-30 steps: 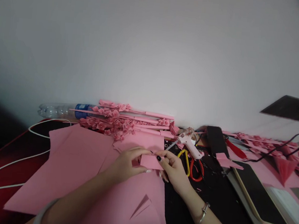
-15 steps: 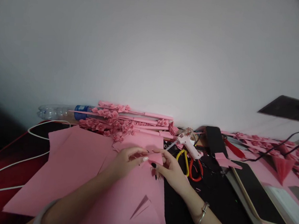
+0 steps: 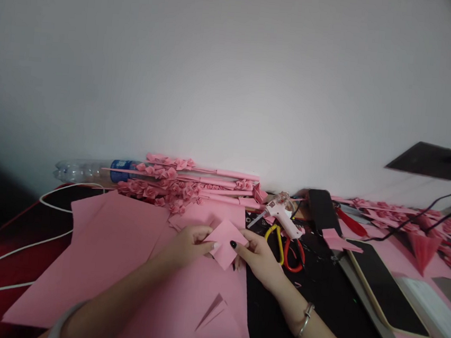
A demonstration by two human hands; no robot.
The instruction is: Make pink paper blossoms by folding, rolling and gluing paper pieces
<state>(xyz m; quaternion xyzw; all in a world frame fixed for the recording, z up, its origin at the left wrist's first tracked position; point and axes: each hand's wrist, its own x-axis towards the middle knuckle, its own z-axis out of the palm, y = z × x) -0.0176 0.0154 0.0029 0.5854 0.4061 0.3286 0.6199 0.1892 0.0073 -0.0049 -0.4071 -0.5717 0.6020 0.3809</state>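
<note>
A small pink paper square (image 3: 225,242) is held up between both hands, turned like a diamond just above the table. My left hand (image 3: 187,245) pinches its left corner with thumb and fingers. My right hand (image 3: 256,254) pinches its right corner; its thumbnail is dark. Under the hands lie large pink paper sheets (image 3: 113,254). A bangle circles my left wrist and a thin bracelet my right wrist.
Behind the hands lie pink paper flower stems (image 3: 184,183) and a clear plastic bottle (image 3: 90,169) by the wall. A white glue gun (image 3: 282,217) and yellow and red scissors (image 3: 287,247) sit right of my right hand. A white cable (image 3: 14,249) runs at left. A dark phone (image 3: 387,288) lies right.
The pink piece, folded small and held low before, is now opened out into a square and turned into a diamond shape between both hands. The hands shifted slightly toward me.
</note>
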